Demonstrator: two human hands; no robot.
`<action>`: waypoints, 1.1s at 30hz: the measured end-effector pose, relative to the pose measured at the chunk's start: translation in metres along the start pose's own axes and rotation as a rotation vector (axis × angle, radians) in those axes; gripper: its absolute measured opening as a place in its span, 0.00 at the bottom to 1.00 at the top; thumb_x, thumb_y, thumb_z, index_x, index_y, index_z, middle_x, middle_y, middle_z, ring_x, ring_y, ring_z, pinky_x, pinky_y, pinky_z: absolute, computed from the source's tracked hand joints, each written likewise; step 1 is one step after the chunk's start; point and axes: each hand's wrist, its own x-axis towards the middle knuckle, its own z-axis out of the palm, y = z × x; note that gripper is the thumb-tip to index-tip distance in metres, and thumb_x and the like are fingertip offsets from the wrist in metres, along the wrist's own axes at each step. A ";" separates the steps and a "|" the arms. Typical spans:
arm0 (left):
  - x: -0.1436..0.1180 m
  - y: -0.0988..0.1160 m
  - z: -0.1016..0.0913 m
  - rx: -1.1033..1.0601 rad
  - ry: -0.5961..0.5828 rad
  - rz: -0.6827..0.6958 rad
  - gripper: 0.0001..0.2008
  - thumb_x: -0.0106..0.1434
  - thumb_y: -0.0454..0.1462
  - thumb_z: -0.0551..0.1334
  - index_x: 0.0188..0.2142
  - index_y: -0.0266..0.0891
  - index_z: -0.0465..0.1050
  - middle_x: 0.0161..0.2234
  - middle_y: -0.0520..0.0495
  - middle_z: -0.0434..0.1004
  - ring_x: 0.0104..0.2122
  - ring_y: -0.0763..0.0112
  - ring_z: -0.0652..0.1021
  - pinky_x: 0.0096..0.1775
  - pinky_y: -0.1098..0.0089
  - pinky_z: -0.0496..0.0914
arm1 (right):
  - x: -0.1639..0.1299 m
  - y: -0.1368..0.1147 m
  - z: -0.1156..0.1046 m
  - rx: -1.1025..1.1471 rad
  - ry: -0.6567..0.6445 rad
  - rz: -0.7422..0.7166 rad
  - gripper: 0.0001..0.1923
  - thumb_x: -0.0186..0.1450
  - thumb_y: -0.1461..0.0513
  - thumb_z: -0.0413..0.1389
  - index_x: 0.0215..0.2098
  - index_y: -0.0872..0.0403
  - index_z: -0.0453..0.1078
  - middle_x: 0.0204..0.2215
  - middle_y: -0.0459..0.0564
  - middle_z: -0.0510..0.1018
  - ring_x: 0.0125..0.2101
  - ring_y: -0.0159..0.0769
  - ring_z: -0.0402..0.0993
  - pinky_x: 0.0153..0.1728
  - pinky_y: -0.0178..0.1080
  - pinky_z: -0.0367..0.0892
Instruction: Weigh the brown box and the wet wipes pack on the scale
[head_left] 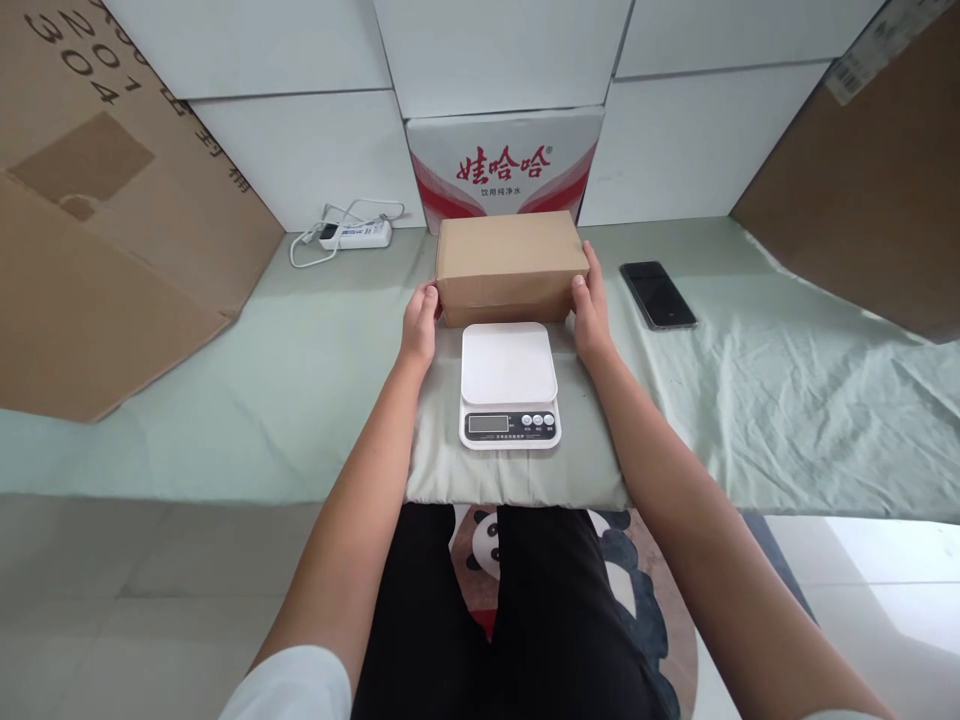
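A closed brown cardboard box (514, 262) is gripped at its two ends, just behind the scale. My left hand (421, 322) presses its left end, the thumb near the front corner. On the right end, my right hand (590, 305) has its thumb on the front face and fingers along the side. Whether the box rests on the cloth or is slightly raised, I cannot tell. Nearer to me lies a white kitchen scale (509, 372) with a flat square platform, a small grey display and several round buttons; nothing lies on its platform.
Pale green cloth (337, 400) covers the table. A black phone (658, 295) lies at the right. At the back left sits a white power strip (356, 235) with its cord. Behind the box stands a red-and-white carton (504, 165). Large cardboard panels (112, 280) flank both sides.
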 end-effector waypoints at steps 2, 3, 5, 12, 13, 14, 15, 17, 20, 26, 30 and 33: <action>0.004 0.000 -0.005 0.004 0.034 0.013 0.38 0.60 0.69 0.67 0.53 0.43 0.81 0.62 0.34 0.82 0.69 0.44 0.76 0.67 0.51 0.72 | 0.001 0.006 -0.002 0.024 0.024 0.011 0.48 0.69 0.28 0.46 0.79 0.36 0.50 0.75 0.51 0.64 0.74 0.49 0.62 0.73 0.62 0.62; 0.006 0.001 -0.009 0.007 0.063 0.022 0.38 0.59 0.70 0.66 0.54 0.44 0.81 0.64 0.35 0.81 0.70 0.45 0.75 0.69 0.51 0.70 | 0.002 0.010 -0.003 0.030 0.052 0.018 0.48 0.69 0.28 0.45 0.80 0.34 0.48 0.74 0.51 0.65 0.73 0.49 0.64 0.71 0.63 0.64; 0.011 0.001 -0.017 0.017 0.121 0.037 0.40 0.60 0.71 0.64 0.56 0.45 0.80 0.68 0.35 0.77 0.72 0.46 0.72 0.71 0.51 0.67 | 0.004 0.018 -0.007 0.037 0.125 0.041 0.47 0.69 0.28 0.44 0.80 0.32 0.45 0.72 0.52 0.66 0.72 0.49 0.66 0.68 0.63 0.68; 0.015 -0.001 -0.022 0.039 0.157 0.046 0.43 0.58 0.73 0.62 0.57 0.46 0.80 0.70 0.34 0.74 0.74 0.47 0.70 0.71 0.51 0.66 | 0.007 0.034 -0.011 0.117 0.236 0.137 0.45 0.69 0.29 0.45 0.78 0.34 0.49 0.69 0.56 0.67 0.65 0.49 0.73 0.63 0.62 0.72; 0.015 -0.001 -0.020 0.040 0.154 0.042 0.44 0.57 0.74 0.62 0.57 0.46 0.80 0.69 0.34 0.74 0.73 0.46 0.70 0.71 0.51 0.66 | 0.007 0.033 -0.010 0.117 0.226 0.129 0.44 0.70 0.30 0.45 0.78 0.34 0.50 0.69 0.55 0.67 0.65 0.49 0.73 0.62 0.62 0.72; 0.014 -0.001 -0.018 0.040 0.152 0.038 0.44 0.56 0.74 0.63 0.56 0.46 0.80 0.69 0.33 0.75 0.73 0.46 0.71 0.70 0.50 0.67 | 0.006 0.032 -0.008 0.120 0.218 0.123 0.43 0.70 0.30 0.45 0.78 0.33 0.51 0.69 0.55 0.68 0.65 0.49 0.73 0.62 0.63 0.73; 0.014 -0.001 -0.016 0.039 0.150 0.034 0.44 0.56 0.74 0.63 0.56 0.46 0.80 0.69 0.33 0.75 0.73 0.45 0.71 0.70 0.50 0.67 | 0.006 0.031 -0.006 0.127 0.213 0.122 0.42 0.70 0.30 0.45 0.77 0.33 0.52 0.68 0.54 0.68 0.65 0.49 0.73 0.62 0.62 0.73; 0.014 -0.002 -0.014 0.035 0.144 0.031 0.43 0.56 0.74 0.63 0.56 0.46 0.80 0.68 0.33 0.76 0.73 0.45 0.71 0.70 0.51 0.68 | 0.004 0.027 -0.003 0.151 0.215 0.140 0.41 0.70 0.31 0.47 0.76 0.33 0.55 0.68 0.53 0.69 0.63 0.48 0.75 0.62 0.61 0.73; 0.014 -0.004 -0.013 0.030 0.130 0.032 0.42 0.59 0.72 0.63 0.57 0.45 0.80 0.68 0.33 0.75 0.73 0.44 0.71 0.70 0.50 0.68 | 0.003 0.024 -0.001 0.166 0.215 0.165 0.40 0.70 0.32 0.47 0.74 0.34 0.57 0.67 0.54 0.70 0.62 0.48 0.76 0.62 0.59 0.74; 0.011 -0.003 -0.011 0.035 0.098 0.037 0.40 0.61 0.71 0.62 0.57 0.45 0.80 0.69 0.33 0.75 0.73 0.44 0.71 0.71 0.47 0.66 | 0.005 0.027 -0.003 0.134 0.181 0.153 0.40 0.70 0.31 0.45 0.73 0.36 0.60 0.66 0.54 0.72 0.61 0.47 0.76 0.57 0.54 0.77; 0.010 -0.002 -0.008 0.036 0.118 0.031 0.41 0.60 0.71 0.63 0.57 0.45 0.80 0.69 0.32 0.75 0.73 0.44 0.71 0.71 0.47 0.66 | 0.007 0.022 -0.003 0.205 0.196 0.228 0.38 0.70 0.33 0.47 0.70 0.38 0.64 0.64 0.54 0.75 0.59 0.46 0.78 0.55 0.53 0.78; 0.010 -0.003 -0.008 0.030 0.118 0.016 0.41 0.60 0.71 0.63 0.57 0.45 0.80 0.69 0.33 0.76 0.72 0.45 0.72 0.71 0.47 0.67 | 0.008 0.019 -0.002 0.266 0.227 0.272 0.36 0.68 0.34 0.50 0.67 0.39 0.67 0.62 0.53 0.78 0.56 0.45 0.80 0.53 0.50 0.79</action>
